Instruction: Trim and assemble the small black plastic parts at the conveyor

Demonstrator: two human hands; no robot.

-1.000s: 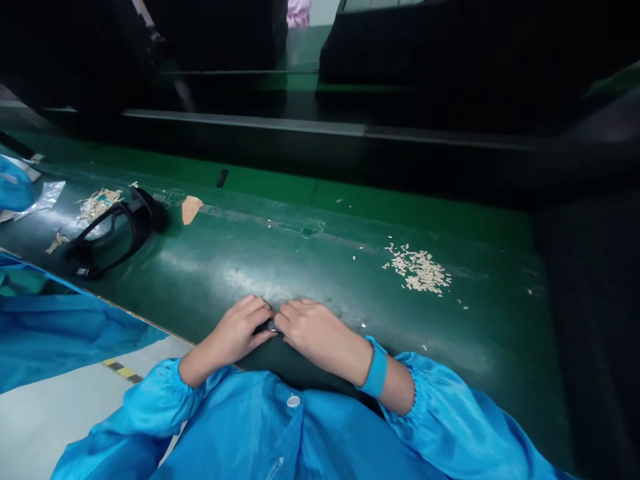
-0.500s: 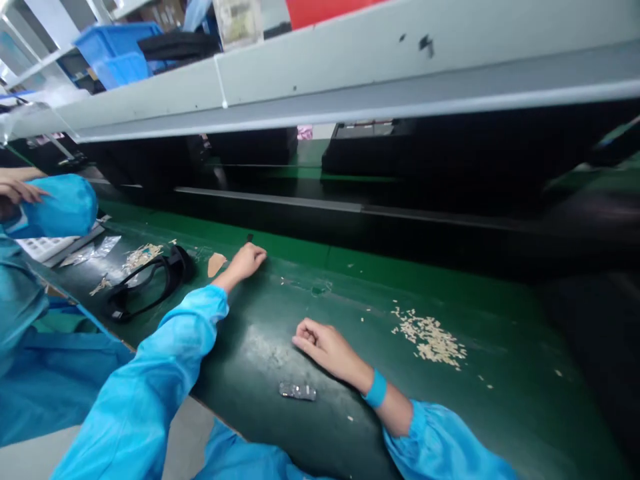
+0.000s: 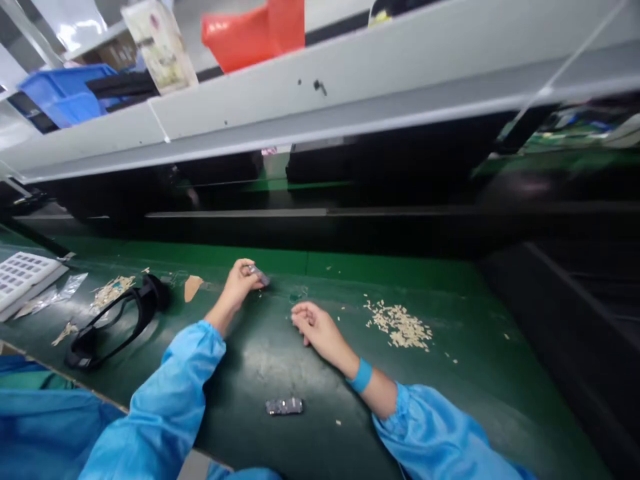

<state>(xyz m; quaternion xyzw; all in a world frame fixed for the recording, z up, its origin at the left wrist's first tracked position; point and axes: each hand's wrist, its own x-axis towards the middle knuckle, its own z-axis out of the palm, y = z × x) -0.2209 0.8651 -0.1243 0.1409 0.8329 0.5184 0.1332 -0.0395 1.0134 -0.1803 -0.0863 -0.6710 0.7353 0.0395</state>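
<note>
My left hand is closed, with thumb and fingers on a small grey circuit board just above the bench. My right hand hovers over or rests on the bench to its right; I cannot tell which. Its fingers are loosely bent, the thumb stands apart, and nothing shows between them. A similar narrow circuit board with shiny parts lies nearer to me. Right of my right hand, many small pale pieces are spread in a loose pile.
On the left lie a black strap-like headset, a brown scrap, another pale pile, clear plastic bags and a white tray. A grey shelf with bins crosses above the green bench. A black panel stands at right.
My left hand now shows a grey circuit board in its fingers. My right hand's fingers have loosened slightly. The view has turned, and the co-worker's hand and sleeve at left have left it.
</note>
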